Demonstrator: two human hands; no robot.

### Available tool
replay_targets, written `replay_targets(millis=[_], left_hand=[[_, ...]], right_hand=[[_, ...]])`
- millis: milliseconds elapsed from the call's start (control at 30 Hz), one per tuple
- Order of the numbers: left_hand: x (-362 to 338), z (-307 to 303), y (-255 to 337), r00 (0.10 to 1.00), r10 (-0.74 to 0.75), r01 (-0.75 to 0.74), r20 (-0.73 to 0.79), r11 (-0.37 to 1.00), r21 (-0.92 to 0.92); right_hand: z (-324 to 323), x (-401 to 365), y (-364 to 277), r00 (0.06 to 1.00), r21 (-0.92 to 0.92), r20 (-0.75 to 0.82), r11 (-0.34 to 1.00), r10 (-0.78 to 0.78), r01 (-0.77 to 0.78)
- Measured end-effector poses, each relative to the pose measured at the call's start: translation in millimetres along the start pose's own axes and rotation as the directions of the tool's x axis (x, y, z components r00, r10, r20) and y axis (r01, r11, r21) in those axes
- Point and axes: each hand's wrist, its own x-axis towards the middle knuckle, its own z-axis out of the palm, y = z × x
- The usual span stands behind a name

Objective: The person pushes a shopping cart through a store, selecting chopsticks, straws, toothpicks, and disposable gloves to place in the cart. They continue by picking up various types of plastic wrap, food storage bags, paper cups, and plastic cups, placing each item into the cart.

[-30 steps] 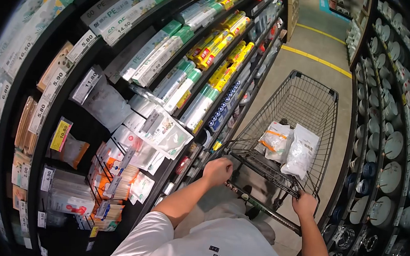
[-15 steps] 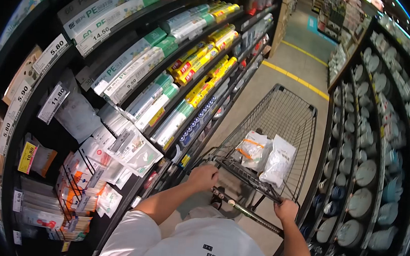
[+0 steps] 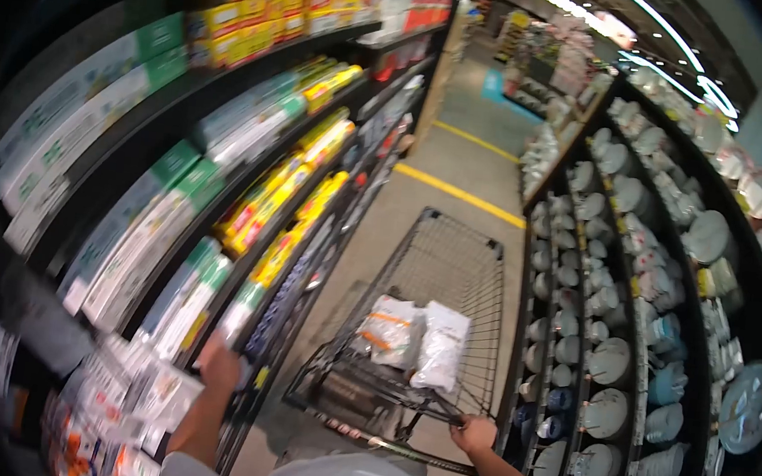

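My right hand point(image 3: 474, 433) is wrapped round the dark bar at the near right corner of a wire shopping cart point(image 3: 454, 236). Inside the cart lie two packs: a clear bag with orange print point(image 3: 390, 326) and a white plastic pack point(image 3: 440, 347). Away from the cart, my left hand point(image 3: 220, 365) is raised beside the left shelves, its fingers smeared by motion. White-and-green boxes point(image 3: 169, 296) are just above it, and hanging packets point(image 3: 133, 388) are to its left.
Shelves with yellow boxes point(image 3: 265, 208) and other packaged goods line the left side. Racks of bowls and plates point(image 3: 605, 411) rise close along the cart's right side. Ahead, yellow floor lines point(image 3: 458, 196) cross the aisle.
My left hand has moved left, from near the cart handle to the shelf front. My right hand keeps its grip on the cart. The view has shifted, showing more of the right-hand racks.
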Motion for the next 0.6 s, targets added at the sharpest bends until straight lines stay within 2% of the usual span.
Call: replay_targets(millis=[33,67,100,133,167,433,533,600], left_hand=[[10,-7,-8,0.987,-0.088,0.102,0.136,0.990,-0.097],[14,-4,-16,0.967,-0.168,0.181,0.191,0.982,-0.052],[32,-21,-8,0.877,-0.225,0.191,0.424,0.974,0.122],[49,0,-24,0.795,-0.370,0.341,0.480,0.928,0.151],[58,7,-33,0.745,-0.422,0.366,0.516,0.906,0.212],[93,25,-47,0.742,-0.423,0.281,0.520,0.900,0.333],[101,33,-54,0.754,-0.425,0.274,0.500,0.897,0.348],[102,40,-61,0.765,-0.424,0.261,0.485,0.892,0.368]], right_hand=[[3,4,1,0.999,0.008,-0.034,1.000,-0.017,0.018],[6,5,1,0.997,0.016,-0.065,0.999,-0.039,0.040],[6,6,1,0.990,0.043,-0.116,0.996,-0.076,0.082],[8,9,3,0.989,0.036,-0.105,0.993,-0.107,0.111],[1,8,-1,0.990,0.046,-0.098,0.994,-0.099,0.103],[-5,5,-4,0.994,0.019,-0.055,0.995,-0.095,0.097],[-1,1,-3,0.986,0.033,-0.114,0.992,-0.118,0.123],[2,1,0,0.996,-0.022,-0.042,0.997,-0.081,0.080]])
